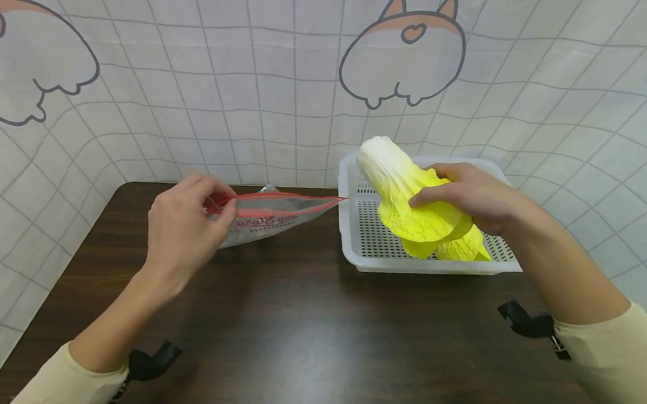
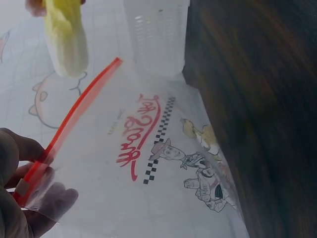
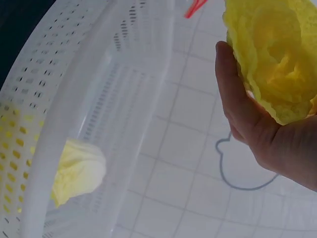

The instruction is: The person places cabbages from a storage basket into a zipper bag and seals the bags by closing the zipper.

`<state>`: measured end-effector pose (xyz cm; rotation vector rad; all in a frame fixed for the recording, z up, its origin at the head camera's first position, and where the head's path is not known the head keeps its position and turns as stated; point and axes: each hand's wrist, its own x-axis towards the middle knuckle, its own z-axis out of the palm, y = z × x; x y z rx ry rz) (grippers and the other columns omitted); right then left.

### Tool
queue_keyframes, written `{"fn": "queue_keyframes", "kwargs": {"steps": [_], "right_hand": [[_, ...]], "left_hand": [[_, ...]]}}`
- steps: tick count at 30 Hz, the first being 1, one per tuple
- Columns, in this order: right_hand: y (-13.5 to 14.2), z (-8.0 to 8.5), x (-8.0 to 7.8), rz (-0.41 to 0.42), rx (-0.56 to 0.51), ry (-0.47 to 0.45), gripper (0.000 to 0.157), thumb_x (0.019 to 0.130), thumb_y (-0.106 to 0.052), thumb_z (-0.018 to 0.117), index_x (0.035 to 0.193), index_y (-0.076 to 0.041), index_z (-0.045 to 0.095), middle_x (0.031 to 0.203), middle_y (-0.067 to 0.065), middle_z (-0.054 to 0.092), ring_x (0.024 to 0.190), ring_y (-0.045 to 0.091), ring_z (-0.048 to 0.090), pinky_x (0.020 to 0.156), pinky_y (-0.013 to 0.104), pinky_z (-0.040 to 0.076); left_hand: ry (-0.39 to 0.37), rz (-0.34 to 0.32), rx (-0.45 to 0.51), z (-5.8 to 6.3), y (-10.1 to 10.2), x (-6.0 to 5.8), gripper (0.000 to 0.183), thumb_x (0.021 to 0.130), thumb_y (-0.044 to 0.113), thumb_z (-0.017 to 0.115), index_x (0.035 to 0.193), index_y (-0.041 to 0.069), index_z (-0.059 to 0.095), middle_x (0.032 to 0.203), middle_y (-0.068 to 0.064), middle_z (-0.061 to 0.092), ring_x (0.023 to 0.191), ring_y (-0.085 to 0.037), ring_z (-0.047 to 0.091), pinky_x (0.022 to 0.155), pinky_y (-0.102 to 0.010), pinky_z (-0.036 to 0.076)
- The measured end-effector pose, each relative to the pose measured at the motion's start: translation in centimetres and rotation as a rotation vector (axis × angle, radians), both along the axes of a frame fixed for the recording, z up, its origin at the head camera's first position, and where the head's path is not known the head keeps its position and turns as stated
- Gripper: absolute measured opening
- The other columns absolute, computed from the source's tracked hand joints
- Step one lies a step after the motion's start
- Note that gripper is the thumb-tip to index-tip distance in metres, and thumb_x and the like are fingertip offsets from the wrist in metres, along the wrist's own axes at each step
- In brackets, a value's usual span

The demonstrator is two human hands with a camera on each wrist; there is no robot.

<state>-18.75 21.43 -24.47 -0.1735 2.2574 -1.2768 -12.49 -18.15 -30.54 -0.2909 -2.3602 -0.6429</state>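
Note:
My left hand (image 1: 179,233) pinches one end of the red zip rim of a clear zip bag (image 1: 269,226). The bag's mouth gapes, and the left wrist view shows red lettering and cartoon figures printed on its plastic (image 2: 133,139). In my right hand (image 1: 476,199) is a napa cabbage (image 1: 394,181) with a white base and yellow leaves. Its base points up and left, over the white basket (image 1: 375,264). A second cabbage (image 1: 468,246) lies in the basket, partly hidden in the head view; its pale end (image 3: 91,166) shows in the right wrist view.
The perforated basket stands at the back of the dark wooden table (image 1: 304,337), just right of the bag's far tip. Behind it hangs a white gridded cloth (image 1: 286,88) with cartoon animal prints, which also runs along both sides.

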Motion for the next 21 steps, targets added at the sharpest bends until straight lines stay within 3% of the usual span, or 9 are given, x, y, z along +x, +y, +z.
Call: {"fn": "queue_keyframes", "kwargs": {"steps": [11,21], "right_hand": [[-2.7,0.1,1.8,0.191,0.043,0.083,0.053,0.091,-0.022,0.075,0.138,-0.008,0.056,0.115,0.016,0.068,0.088,0.029,0.073,0.078,0.036,0.062],[-5.6,-1.6,1.7,0.236,0.059,0.088,0.054,0.086,-0.023,0.079,0.135,-0.01,0.059,0.115,0.014,0.069,0.089,0.027,0.073,0.081,0.036,0.062]], "left_hand": [[-0.001,-0.03,-0.001,-0.7,0.5,-0.1,0.004,0.086,0.009,0.072,0.085,0.007,0.076,0.08,-0.005,0.071,0.068,-0.02,0.066,0.061,-0.04,0.048],[-0.014,-0.067,-0.024,-0.7,1.0,0.2,0.005,0.089,0.01,0.073,0.087,0.009,0.077,0.083,-0.004,0.072,0.071,-0.02,0.071,0.059,-0.04,0.05]]}}
